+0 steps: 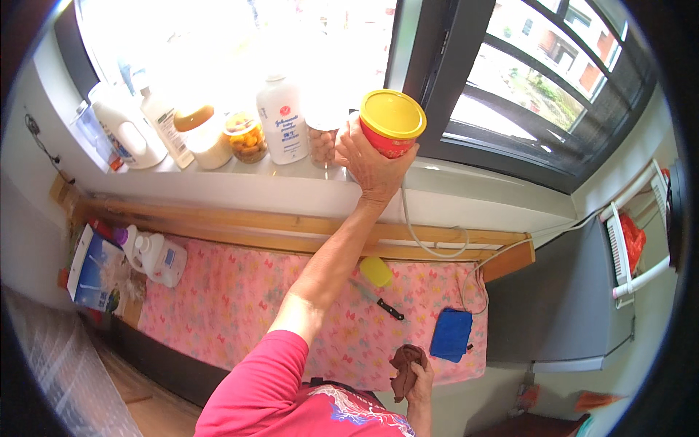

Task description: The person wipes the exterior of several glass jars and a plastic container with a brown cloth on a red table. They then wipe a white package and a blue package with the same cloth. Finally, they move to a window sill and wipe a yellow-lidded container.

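Note:
My left hand reaches up to the windowsill and grips a red can by its side. The can has a yellow lid; whether its base rests on the sill is hidden. Just left of this hand stands a clear jar of round brown pieces. Low at the right, my right hand holds a crumpled brown cloth near the front edge of the bench. A knife with a black handle lies on the pink patterned cover, beside a yellow-green block or box.
Along the windowsill stand a baby powder bottle, a jar of orange-yellow pieces and several other containers. A folded blue cloth lies on the bench's right. White jugs stand at its left. A pale cable hangs off the sill.

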Action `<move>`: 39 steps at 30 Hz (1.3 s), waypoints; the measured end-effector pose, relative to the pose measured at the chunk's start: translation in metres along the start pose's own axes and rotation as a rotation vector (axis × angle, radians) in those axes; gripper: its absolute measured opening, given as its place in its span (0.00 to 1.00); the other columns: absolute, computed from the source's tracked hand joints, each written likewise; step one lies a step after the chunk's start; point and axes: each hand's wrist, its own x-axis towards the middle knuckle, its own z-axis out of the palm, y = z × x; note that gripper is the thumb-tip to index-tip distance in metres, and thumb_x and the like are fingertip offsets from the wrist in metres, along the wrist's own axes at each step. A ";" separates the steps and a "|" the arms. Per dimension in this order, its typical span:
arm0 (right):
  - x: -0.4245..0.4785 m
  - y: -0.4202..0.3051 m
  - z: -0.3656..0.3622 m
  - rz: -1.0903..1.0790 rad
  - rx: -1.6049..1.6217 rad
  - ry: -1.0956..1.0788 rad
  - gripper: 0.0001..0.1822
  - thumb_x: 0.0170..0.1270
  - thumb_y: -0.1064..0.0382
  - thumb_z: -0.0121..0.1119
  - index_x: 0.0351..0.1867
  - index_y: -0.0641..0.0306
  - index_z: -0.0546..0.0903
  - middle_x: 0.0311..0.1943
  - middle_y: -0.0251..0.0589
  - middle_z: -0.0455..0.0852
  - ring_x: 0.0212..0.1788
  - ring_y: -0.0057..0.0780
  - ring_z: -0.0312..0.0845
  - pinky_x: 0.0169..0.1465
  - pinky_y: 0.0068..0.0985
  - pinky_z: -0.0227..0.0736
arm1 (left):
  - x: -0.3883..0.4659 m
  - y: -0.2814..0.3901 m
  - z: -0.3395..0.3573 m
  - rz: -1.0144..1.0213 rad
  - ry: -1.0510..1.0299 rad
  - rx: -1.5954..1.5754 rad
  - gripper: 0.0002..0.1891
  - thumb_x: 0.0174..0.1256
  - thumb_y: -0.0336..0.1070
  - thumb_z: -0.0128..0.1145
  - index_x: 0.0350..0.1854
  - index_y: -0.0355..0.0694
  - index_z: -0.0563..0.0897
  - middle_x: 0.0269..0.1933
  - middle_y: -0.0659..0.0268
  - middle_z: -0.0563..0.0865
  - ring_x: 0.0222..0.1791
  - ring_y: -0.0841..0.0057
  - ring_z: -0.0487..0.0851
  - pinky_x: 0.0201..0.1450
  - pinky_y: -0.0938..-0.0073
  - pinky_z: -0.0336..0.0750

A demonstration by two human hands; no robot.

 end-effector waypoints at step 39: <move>0.001 -0.009 0.274 -1.439 -0.906 -0.399 0.24 0.58 0.71 0.58 0.59 0.68 0.74 0.60 0.58 0.73 0.65 0.56 0.68 0.66 0.47 0.61 | -0.078 -0.069 -0.264 -0.829 -0.594 -0.821 0.43 0.43 0.30 0.78 0.63 0.38 0.65 0.57 0.64 0.77 0.57 0.74 0.76 0.61 0.70 0.72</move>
